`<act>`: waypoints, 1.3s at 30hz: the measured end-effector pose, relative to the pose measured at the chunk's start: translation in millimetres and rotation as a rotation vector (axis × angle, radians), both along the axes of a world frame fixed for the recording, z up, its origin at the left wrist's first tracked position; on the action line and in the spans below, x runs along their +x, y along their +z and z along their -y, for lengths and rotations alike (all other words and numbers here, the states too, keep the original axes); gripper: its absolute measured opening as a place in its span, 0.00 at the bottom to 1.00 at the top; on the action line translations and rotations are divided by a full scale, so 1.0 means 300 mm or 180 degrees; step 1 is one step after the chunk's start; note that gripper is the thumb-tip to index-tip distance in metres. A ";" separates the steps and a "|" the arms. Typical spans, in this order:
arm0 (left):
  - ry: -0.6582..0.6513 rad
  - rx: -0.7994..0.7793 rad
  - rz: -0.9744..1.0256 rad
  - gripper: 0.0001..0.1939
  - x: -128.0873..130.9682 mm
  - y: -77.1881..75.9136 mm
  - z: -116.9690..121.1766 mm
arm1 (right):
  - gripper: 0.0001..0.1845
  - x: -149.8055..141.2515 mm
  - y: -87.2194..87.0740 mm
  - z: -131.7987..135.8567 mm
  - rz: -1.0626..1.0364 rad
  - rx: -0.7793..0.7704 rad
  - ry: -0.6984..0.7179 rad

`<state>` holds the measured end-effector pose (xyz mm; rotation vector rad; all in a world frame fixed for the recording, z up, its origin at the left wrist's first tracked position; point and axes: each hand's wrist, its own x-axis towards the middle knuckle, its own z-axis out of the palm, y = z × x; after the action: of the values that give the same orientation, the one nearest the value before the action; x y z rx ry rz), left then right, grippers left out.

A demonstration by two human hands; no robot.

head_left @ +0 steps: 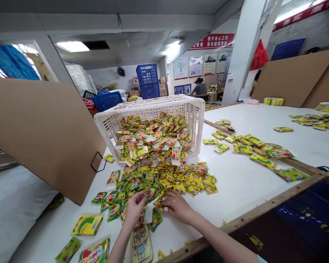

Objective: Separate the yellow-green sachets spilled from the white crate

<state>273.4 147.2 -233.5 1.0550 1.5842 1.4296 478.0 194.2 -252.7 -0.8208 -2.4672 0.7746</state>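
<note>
My left hand (135,209) is closed around a small open carton (148,214); its white flap shows beside the palm. At its fingertips lies a green sachet with a red fruit print (149,193). My right hand (178,207) has its fingers bent over a yellow sachet (159,204) at the near edge of the pile. Past both hands spreads a heap of green sachets (131,182) and yellow sachets (193,179). Behind it, a white plastic basket (201,128) lies tipped on its side, with small printed cartons (153,140) spilling toward me.
A phone in a cartoon case (141,246) lies below my left hand. Larger yellow packs (87,224) are at the left, and more packs (252,146) at the right. A cardboard sheet (44,135) leans at the left. A wooden strip (252,212) edges the table. One person (200,88) sits far back.
</note>
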 end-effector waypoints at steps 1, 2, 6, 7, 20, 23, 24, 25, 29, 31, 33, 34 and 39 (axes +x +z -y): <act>0.0036 0.0000 0.0076 0.25 -0.004 -0.003 0.008 | 0.19 0.004 -0.003 -0.007 -0.0089 -0.0059 -0.0134; 0.0059 0.0003 0.0155 0.25 -0.006 -0.005 0.016 | 0.17 0.012 -0.002 -0.014 -0.0198 -0.0116 -0.0285; 0.0010 0.0008 0.0437 0.24 0.028 -0.002 0.041 | 0.16 0.042 0.042 -0.011 -0.0757 -0.0315 -0.0792; -0.0047 0.0007 0.0496 0.24 0.048 0.001 0.045 | 0.16 0.042 0.058 -0.003 -0.0886 -0.0356 -0.0822; -0.0215 0.0206 0.0447 0.22 0.209 0.029 0.099 | 0.17 0.010 0.103 0.099 -0.1533 -0.1146 -0.0452; -0.0182 0.0241 0.0266 0.22 0.243 0.003 0.123 | 0.26 0.019 0.096 0.120 -0.1543 -0.1933 -0.0124; -0.0200 0.0244 0.0237 0.21 0.245 0.002 0.134 | 0.23 0.030 0.093 0.125 -0.1502 -0.2096 -0.0059; -0.0253 0.0243 0.0177 0.21 0.238 0.006 0.146 | 0.18 0.047 0.090 0.128 -0.1478 -0.2184 -0.0053; -0.0872 0.0028 -0.1434 0.25 0.103 0.067 0.175 | 0.18 0.161 0.067 0.128 -0.0556 -0.1206 -0.0366; -0.1188 -0.0297 -0.2459 0.28 0.004 0.098 0.168 | 0.21 0.223 0.052 0.123 0.0144 -0.0640 -0.0535; -0.1296 -0.0560 -0.2813 0.26 -0.074 0.115 0.150 | 0.21 0.268 0.041 0.117 0.0375 -0.0531 -0.0621; -0.1287 -0.0619 -0.2825 0.24 -0.099 0.120 0.139 | 0.20 0.283 0.039 0.113 0.0309 -0.0557 -0.0640; -0.1159 -0.0489 -0.2521 0.13 -0.109 0.143 0.103 | 0.16 0.292 0.063 0.101 -0.0233 -0.0657 -0.0903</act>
<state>240.8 116.4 -190.7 1.8367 1.8446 0.6465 565.5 163.9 -233.9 -1.1647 -2.1675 0.9433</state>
